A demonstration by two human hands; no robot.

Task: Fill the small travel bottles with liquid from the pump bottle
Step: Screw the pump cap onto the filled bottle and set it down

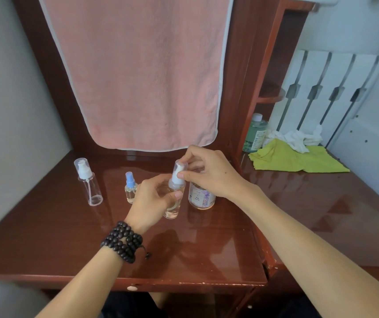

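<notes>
Travel bottle [174,198] with a clear cap and white pump head is being held upright just above the counter [73,244], in front of the person and nearest of the bottles. Left hand [151,200], with a dark bead bracelet [123,242] looping the wrist, is wrapping its grip around the bottle's clear body, probably to steady it against twisting. Right hand [209,173] is reaching in from the right and pinching the clear cap [180,167] between thumb and fingertips; whether it is pressing the cap on or pulling it off cannot be told. The bottle seems to be holding some pale liquid, so it is likely already filled.

Just behind it, and partly hidden by the right hand, the larger labelled bottle [201,198] with pinkish liquid is standing on the counter, kept close as the likely source; its pump is not showing. To the left, a small blue-capped spray bottle [130,188] is standing beside the left hand, partly filled. Farther left, a tall clear pump bottle [89,182] is waiting, looking empty.

Beyond, a pink towel [135,72] is hanging over the back panel. Far right, a green bottle [255,133], a yellow-green cloth [296,160] and crumpled white tissue [296,137] are lying out of the way.
</notes>
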